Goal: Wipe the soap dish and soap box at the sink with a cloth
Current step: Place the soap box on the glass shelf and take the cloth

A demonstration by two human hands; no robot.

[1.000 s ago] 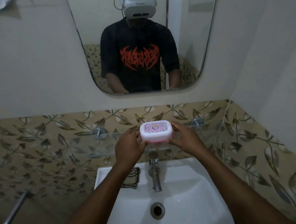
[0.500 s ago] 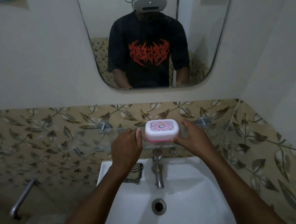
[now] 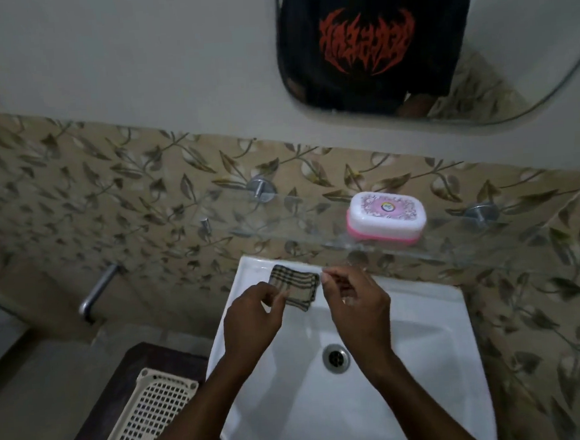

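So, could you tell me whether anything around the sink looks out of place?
Nothing stands out: the soap box sits closed and level on the glass shelf, and the folded cloth lies on the sink rim.

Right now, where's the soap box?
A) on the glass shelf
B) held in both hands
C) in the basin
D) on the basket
A: the soap box sits on the shelf with nothing touching it, while the left hand and right hand are down at the cloth on the sink rim.
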